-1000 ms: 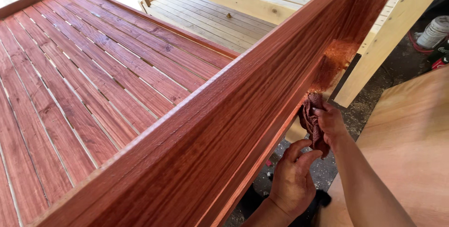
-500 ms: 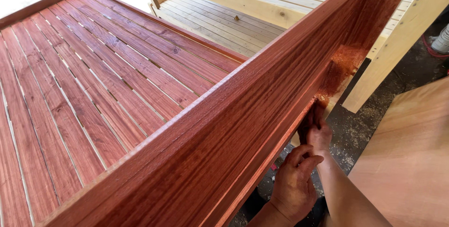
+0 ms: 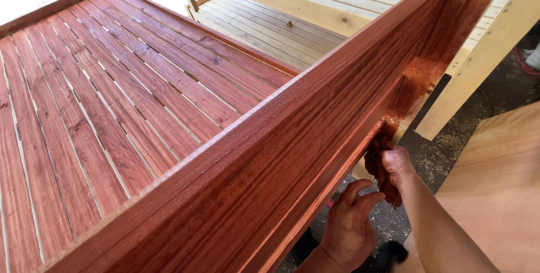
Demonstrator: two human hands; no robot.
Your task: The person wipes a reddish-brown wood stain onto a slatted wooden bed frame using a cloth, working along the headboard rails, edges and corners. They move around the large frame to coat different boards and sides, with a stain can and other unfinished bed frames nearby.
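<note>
1. Stained side rail (image 3: 270, 155) of a red-brown wooden frame runs from the lower left up to the upper right corner; its grain is glossy and dark, but a patch near its far end is paler orange.
2. Left of the rail lies the slatted panel (image 3: 95, 98) of the same frame, stained the same red-brown, with narrow gaps between slats.
3. Beyond the rail's far end stands an unstained pale wooden frame (image 3: 315, 8).
4. Under the rail's lower edge the left hand (image 3: 349, 228) rests with fingers loosely curled, gripping nothing.
5. Just right of it the right hand (image 3: 396, 163) is closed on a stained rag (image 3: 377, 163), pressed against the rail's underside.
6. Right of the rail lies a pale plywood sheet (image 3: 500, 183); between them, a dusty concrete floor (image 3: 450, 143) with sawdust.
</note>
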